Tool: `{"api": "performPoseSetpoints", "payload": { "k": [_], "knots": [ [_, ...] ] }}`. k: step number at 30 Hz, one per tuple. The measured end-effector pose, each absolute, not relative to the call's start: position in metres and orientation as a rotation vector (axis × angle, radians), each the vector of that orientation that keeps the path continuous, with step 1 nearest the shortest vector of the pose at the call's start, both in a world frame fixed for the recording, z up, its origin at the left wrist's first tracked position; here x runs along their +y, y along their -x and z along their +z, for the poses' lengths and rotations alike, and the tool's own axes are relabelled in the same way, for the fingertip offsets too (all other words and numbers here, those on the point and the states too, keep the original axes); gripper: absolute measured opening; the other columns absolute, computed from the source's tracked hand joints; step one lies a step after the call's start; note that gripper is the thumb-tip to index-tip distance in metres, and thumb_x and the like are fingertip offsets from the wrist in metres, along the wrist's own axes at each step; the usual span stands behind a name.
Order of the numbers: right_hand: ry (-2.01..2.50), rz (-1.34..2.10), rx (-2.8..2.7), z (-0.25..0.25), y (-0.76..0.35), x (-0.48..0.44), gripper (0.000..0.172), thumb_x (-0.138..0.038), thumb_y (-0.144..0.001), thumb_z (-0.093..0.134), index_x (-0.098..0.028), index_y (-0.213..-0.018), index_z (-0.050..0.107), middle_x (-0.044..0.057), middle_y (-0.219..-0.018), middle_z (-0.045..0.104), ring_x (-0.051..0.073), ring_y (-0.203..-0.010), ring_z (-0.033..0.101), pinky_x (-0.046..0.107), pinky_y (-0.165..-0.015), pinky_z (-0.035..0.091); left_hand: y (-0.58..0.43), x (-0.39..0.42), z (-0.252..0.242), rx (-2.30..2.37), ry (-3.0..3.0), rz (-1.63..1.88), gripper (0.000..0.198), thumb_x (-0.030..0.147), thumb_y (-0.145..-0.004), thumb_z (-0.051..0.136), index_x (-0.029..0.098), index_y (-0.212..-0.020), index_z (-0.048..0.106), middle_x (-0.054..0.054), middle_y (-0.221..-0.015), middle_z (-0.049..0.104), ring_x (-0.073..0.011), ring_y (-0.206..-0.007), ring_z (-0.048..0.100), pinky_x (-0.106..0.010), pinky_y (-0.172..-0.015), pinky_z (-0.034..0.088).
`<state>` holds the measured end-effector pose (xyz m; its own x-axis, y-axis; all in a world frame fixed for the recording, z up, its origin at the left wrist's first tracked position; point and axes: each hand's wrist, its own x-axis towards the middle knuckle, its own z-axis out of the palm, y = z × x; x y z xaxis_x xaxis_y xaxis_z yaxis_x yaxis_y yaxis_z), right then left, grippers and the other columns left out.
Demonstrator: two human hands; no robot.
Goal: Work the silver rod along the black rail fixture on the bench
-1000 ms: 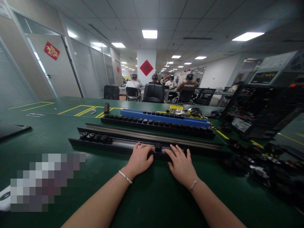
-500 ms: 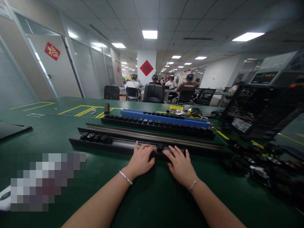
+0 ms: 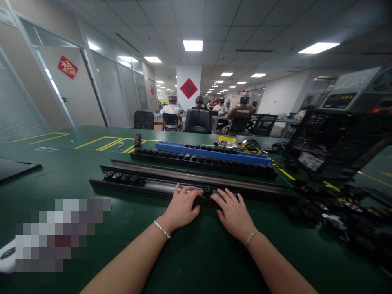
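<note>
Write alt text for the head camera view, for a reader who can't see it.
A person's left hand and right hand rest open on a long black rail on a green table, flanking a small black part seated in it. More black parts sit near the rail's left end; a blue rail lies behind.

Left hand [image 3: 181, 208] and right hand [image 3: 234, 213] rest fingers-down on a long black rail [image 3: 159, 187] across the green worktop [image 3: 76, 179], flanking a small black block [image 3: 207, 190].

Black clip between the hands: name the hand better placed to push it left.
Right hand, probably: it lies beside the clip's right side, while the left hand sits in the leftward path.
</note>
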<state>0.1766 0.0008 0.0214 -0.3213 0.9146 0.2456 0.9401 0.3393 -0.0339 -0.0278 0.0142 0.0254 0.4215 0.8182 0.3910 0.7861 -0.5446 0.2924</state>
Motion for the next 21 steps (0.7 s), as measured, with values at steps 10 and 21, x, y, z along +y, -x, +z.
{"api": "performPoseSetpoints", "payload": {
  "k": [10, 21],
  "knots": [
    [1.676, -0.185, -2.379, 0.0235, -0.1774, 0.0016, 0.05, -0.018, -0.078, 0.044, -0.035, -0.125, 0.046, 0.002, -0.141, 0.038, 0.025, -0.13, 0.027, 0.05, -0.102, 0.021, 0.0288, 0.0123, 0.0275, 1.445, -2.624, 0.727, 0.047, 0.025, -0.073, 0.056, 0.029, -0.118, 0.047, -0.002, -0.12, 0.059, -0.0234, -0.123, 0.039, -0.059, -0.107, 0.004],
    [1.712, -0.143, -2.364, 0.0254, -0.1758, 0.0004, 0.049, -0.017, -0.079, 0.044, -0.035, -0.124, 0.047, 0.003, -0.142, 0.037, 0.024, -0.13, 0.028, 0.049, -0.103, 0.022, 0.0278, 0.0146, 0.0187, 1.511, -2.753, 0.696, 0.059, 0.032, -0.073, 0.058, 0.029, -0.129, 0.039, -0.005, -0.141, 0.039, -0.0301, -0.132, 0.023, -0.06, -0.106, 0.005]
  ]
}}
